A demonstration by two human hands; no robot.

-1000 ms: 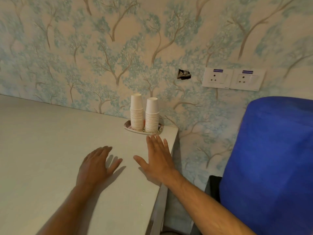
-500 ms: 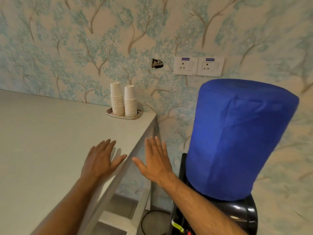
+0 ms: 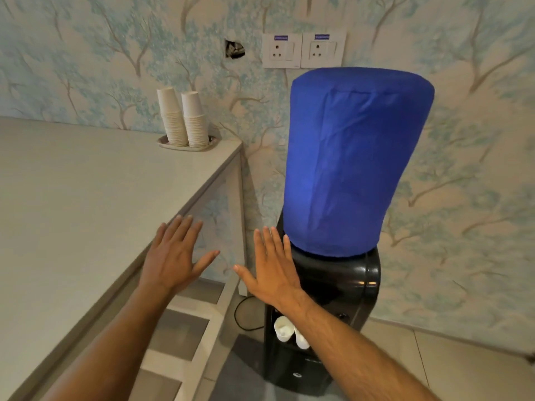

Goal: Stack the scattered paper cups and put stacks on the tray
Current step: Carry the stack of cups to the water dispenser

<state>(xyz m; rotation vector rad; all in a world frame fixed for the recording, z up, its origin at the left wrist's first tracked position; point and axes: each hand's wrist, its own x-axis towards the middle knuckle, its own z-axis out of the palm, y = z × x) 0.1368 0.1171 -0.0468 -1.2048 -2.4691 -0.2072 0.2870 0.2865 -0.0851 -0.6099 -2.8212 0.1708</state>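
Observation:
Two stacks of white paper cups stand upside down, side by side, on a small oval tray (image 3: 165, 143) at the table's far right corner: the left stack (image 3: 172, 117) and the right stack (image 3: 194, 119). My left hand (image 3: 173, 256) is flat and spread over the table's right edge, holding nothing. My right hand (image 3: 272, 273) is also flat and spread, past the table edge, in front of the water dispenser. Two more white cups (image 3: 285, 329) sit in the dispenser's recess under my right wrist.
A grey table (image 3: 72, 212) fills the left side. A black water dispenser (image 3: 341, 287) with a blue-covered bottle (image 3: 347, 160) stands to its right against the wallpapered wall. Two wall sockets (image 3: 302, 50) are above it. A black cable (image 3: 243, 314) loops on the floor.
The view has swung right and pulled back: the cup stacks and tray now lie farther off to the left, and the dispenser has come fully into view. Both hands stay flat and empty.

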